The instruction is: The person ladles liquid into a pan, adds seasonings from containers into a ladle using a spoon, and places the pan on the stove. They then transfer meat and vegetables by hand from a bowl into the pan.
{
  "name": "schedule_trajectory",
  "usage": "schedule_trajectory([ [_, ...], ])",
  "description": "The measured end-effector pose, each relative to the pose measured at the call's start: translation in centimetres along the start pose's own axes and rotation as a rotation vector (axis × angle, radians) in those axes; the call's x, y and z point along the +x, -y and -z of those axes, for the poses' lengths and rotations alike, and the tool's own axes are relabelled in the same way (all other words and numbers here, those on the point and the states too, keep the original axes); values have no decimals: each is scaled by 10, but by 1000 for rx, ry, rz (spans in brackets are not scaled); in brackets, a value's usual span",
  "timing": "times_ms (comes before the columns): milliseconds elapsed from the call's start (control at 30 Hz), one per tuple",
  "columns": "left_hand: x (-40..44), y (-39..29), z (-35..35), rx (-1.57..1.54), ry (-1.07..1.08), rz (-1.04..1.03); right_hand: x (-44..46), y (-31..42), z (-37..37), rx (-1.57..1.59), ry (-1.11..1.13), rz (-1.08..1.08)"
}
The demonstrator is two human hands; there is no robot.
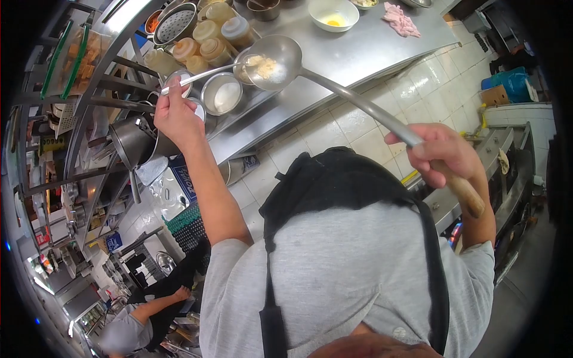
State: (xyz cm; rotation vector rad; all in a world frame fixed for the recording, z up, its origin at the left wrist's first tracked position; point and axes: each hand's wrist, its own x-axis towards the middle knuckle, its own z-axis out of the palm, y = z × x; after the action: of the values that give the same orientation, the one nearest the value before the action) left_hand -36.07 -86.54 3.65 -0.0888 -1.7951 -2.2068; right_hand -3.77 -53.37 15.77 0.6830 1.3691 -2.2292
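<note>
My right hand (439, 152) is wrapped round the long handle of a large metal ladle (352, 98), near its wooden end. The ladle's bowl hangs over the steel counter and holds a yellowish crumbly mass beside a white substance (277, 73). My left hand (179, 113) pinches the pale handle of a spoon (206, 76). Its head reaches the near rim of the ladle bowl; whether they touch, I cannot tell. Just below the spoon stands a metal container of white powder (227, 96). Another container (182, 80) is partly hidden behind my left hand.
Several squeeze bottles (212, 48) crowd the steel counter (352, 51) near a perforated metal bowl (175, 25). Farther along are a white bowl with egg (334, 15) and a pink cloth (401, 19). A metal pot (131, 143) sits at left. Another person (128, 328) is at lower left.
</note>
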Motion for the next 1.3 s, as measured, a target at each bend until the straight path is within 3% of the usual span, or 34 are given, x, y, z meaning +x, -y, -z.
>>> schedule_trajectory([
  [1300, -11, 6, 8, -23, 10, -25, -6, -7, -3, -4, -6, 2],
])
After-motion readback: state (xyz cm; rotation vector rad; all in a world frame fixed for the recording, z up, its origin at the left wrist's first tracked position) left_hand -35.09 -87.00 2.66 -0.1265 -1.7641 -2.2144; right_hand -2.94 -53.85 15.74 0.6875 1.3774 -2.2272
